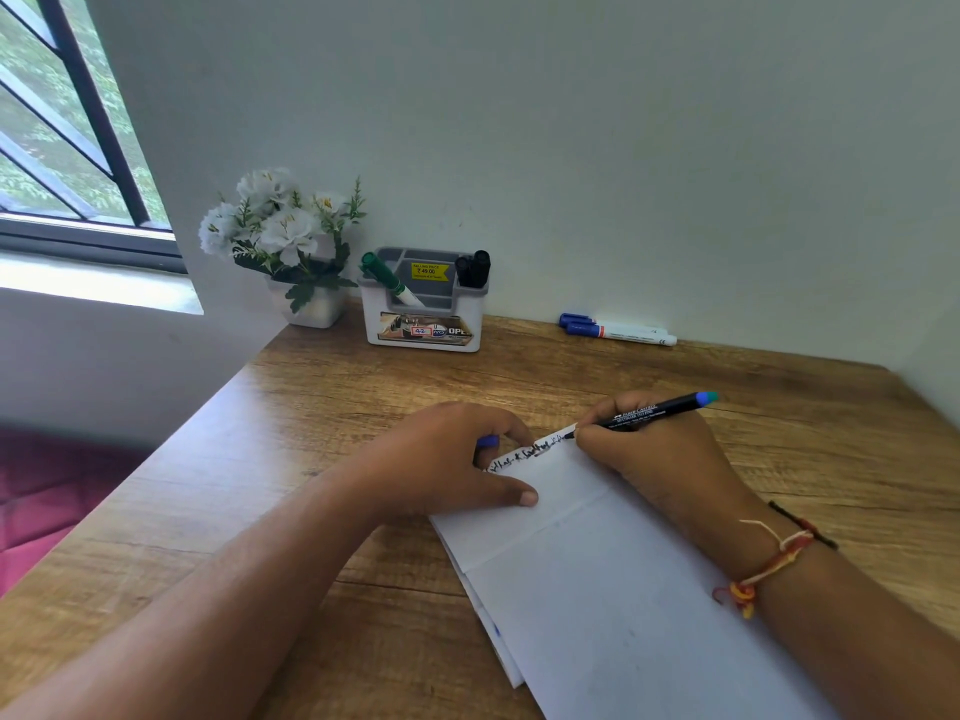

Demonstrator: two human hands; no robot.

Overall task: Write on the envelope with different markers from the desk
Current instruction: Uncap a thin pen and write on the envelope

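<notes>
The right hand [660, 449] held a black marker [652, 412] in a closed grip, tip touching the far edge of the envelope [597, 589] on the worktop [363, 387], while the left hand [447, 459] pinned that edge beside it.

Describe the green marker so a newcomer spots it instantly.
Find the white and grey organiser against the back wall, right of the white flowers. The green marker leans in its left slot, the only green one; the markers in the right slot are black.
</notes>
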